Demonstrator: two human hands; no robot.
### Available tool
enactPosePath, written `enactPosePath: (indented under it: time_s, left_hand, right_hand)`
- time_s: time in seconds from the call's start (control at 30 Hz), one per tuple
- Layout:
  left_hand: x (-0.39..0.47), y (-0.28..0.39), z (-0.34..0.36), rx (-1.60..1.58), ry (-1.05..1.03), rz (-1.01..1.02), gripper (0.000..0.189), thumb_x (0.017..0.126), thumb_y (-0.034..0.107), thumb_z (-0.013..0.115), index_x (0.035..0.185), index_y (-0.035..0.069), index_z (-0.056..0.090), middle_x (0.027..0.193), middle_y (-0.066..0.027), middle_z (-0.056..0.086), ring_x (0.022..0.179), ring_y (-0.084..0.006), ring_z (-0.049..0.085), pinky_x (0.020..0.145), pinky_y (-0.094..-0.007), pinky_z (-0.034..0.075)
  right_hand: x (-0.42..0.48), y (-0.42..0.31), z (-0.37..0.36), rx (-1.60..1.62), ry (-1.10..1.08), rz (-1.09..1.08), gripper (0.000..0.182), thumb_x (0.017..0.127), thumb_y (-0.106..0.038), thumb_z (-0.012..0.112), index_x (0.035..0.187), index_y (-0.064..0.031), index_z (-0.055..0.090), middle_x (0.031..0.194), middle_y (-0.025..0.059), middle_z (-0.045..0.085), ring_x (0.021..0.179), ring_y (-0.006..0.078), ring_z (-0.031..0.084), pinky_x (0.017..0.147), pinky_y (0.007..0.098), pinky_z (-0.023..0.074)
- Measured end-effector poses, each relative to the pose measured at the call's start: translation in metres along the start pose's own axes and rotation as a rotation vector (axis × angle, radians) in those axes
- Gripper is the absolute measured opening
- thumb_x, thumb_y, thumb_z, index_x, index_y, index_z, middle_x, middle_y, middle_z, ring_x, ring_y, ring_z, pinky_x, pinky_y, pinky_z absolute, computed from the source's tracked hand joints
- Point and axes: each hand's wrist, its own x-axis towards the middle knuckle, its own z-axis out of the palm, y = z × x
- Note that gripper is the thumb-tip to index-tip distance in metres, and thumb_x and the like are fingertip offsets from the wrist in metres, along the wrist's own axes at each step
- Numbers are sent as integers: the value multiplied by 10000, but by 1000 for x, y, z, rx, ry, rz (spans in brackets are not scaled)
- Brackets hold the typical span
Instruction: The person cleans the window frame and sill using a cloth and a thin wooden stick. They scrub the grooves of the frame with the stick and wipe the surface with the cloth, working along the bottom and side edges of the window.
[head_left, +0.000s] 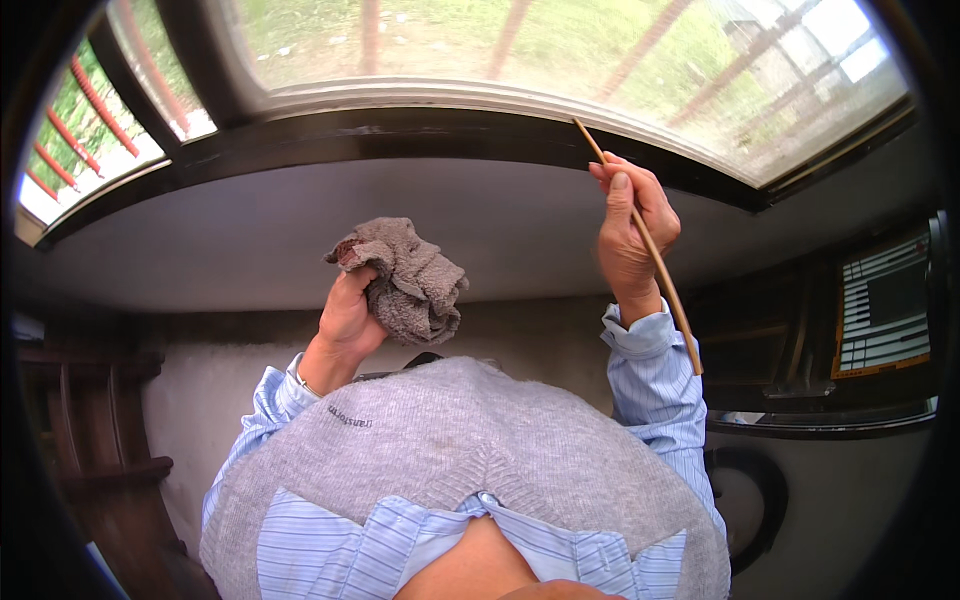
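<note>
A crumpled grey-brown terry cloth (420, 281) is bunched in my left hand (351, 319), held in front of my chest with the thumb pressed on its near side. Up and to the right, my right hand (641, 217) pinches a thin wooden stick (656, 259), perhaps a chopstick. Its narrow tip reaches the dark window frame (420, 135); whether it touches cannot be told. The thicker end runs back past my wrist and over the sleeve.
A window pane (480, 45) with reddish bars behind it spans the top, above a pale wall (480, 225). Dark wooden furniture (97, 420) stands at left. At right are a dark cabinet (750, 330) with a striped panel (885, 307) and a black ring-shaped object (772, 495).
</note>
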Motion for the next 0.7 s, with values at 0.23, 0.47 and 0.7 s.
enactPosePath:
  time_s: [0.23, 0.47, 0.7]
  left_hand:
    - [-7, -9, 3, 39, 54, 86, 390, 922, 109, 376, 1296, 19, 439, 1264, -145, 516, 1172, -304, 516, 1015, -468, 429]
    - [-7, -22, -10, 31, 67, 164, 402, 914, 138, 435, 1296, 11, 441, 1260, -145, 525, 1168, -303, 519, 1024, -458, 418]
    - [-11, -16, -5, 38, 78, 216, 392, 919, 130, 436, 1292, 11, 448, 1255, -150, 532, 1168, -302, 521, 1022, -455, 419]
  right_hand:
    - [3, 16, -14, 405, -201, 125, 162, 950, -50, 529, 993, 60, 640, 1025, 146, 670, 910, 223, 684, 776, 275, 555]
    - [34, 37, -17, 567, -249, 287, 234, 972, -145, 525, 1027, 48, 646, 1013, 161, 682, 917, 247, 686, 785, 299, 560]
    - [71, 37, -11, 675, -431, 328, 230, 976, -132, 508, 1033, 49, 638, 976, 152, 685, 909, 243, 690, 788, 302, 565]
